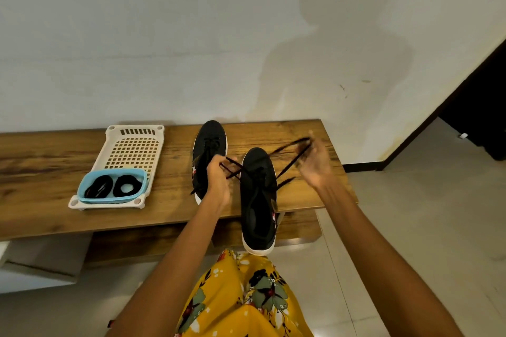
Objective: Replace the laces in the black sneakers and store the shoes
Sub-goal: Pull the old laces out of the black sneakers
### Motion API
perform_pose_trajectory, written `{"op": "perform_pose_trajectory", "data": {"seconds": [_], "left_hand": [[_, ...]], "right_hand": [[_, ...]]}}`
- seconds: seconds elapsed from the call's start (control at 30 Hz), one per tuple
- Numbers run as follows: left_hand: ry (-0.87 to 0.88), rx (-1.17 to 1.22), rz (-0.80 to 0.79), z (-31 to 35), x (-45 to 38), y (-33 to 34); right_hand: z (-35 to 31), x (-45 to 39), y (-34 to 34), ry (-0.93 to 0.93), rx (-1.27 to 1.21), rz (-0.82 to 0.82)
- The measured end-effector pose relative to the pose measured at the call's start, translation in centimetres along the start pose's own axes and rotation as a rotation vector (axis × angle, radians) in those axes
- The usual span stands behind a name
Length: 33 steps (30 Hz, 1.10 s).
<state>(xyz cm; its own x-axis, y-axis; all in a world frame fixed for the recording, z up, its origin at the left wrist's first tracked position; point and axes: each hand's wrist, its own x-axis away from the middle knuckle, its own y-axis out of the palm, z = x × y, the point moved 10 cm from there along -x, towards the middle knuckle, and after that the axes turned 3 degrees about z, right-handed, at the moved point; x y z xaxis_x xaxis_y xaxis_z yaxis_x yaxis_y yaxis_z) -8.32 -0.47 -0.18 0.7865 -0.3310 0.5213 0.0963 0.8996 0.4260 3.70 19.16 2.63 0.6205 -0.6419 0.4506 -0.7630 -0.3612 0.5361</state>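
Left hand [217, 182] pinching one black lace [284, 169] end, right hand [315, 161], blurred, gripping the other, above near sneaker [258, 200] overhanging bench [41, 172] front edge. Second sneaker [209, 145] behind, toward back edge.

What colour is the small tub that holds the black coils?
Light blue; the tub shows best in the head view, resting on the white tray.

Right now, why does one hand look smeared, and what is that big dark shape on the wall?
In the head view, the right hand is motion-blurred, as is the lace it pulls; the left hand and both sneakers look sharp. The shape on the wall is a soft shadow of a person. The wide lens bends the bench edge.
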Motion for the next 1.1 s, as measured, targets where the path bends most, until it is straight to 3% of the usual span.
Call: {"op": "perform_pose_trajectory", "data": {"seconds": [0.17,0.27,0.33,0.4,0.47,0.53,0.6,0.73,0.83,0.93,1.0,1.1], "left_hand": [[0.097,0.181,0.021,4.0,-0.5,1.2],[0.114,0.257,0.024,5.0,-0.5,1.1],[0.197,0.117,0.052,5.5,-0.3,0.4],[0.402,-0.300,0.056,6.6,0.5,0.3],[0.648,-0.956,-0.081,6.2,1.7,2.5],[0.704,-1.530,-0.355,1.9,2.1,4.3],[0.639,-1.805,-0.514,-1.6,2.2,4.0],[0.549,-1.595,-0.383,-1.3,1.4,3.7],[0.388,-1.160,-0.231,-0.5,0.4,2.9],[0.396,-0.873,-0.004,1.1,-0.2,1.1],[0.452,-0.929,0.081,1.8,0.1,0.7],[0.579,-1.409,0.036,1.4,0.8,2.4]], "right_hand": [[-7.0,0.6,0.3,-0.151,-0.474,-0.029],[-8.2,0.6,-0.7,-0.207,-0.492,0.027],[-7.6,0.4,-1.2,-0.212,-0.374,0.065],[-6.1,0.5,-1.6,-0.202,-0.141,0.101],[-3.8,0.8,-1.6,-0.178,0.127,0.093],[-1.1,1.1,-1.5,-0.145,0.448,0.091],[1.2,1.0,-1.4,-0.146,0.733,0.086],[4.1,1.3,-0.7,-0.203,1.119,0.014],[5.5,2.5,-0.3,-0.267,1.269,-0.042],[7.3,3.8,0.0,-0.300,1.311,-0.097],[8.2,4.4,-0.2,-0.326,1.338,-0.074],[8.8,4.5,-0.6,-0.362,1.444,0.002]]}}
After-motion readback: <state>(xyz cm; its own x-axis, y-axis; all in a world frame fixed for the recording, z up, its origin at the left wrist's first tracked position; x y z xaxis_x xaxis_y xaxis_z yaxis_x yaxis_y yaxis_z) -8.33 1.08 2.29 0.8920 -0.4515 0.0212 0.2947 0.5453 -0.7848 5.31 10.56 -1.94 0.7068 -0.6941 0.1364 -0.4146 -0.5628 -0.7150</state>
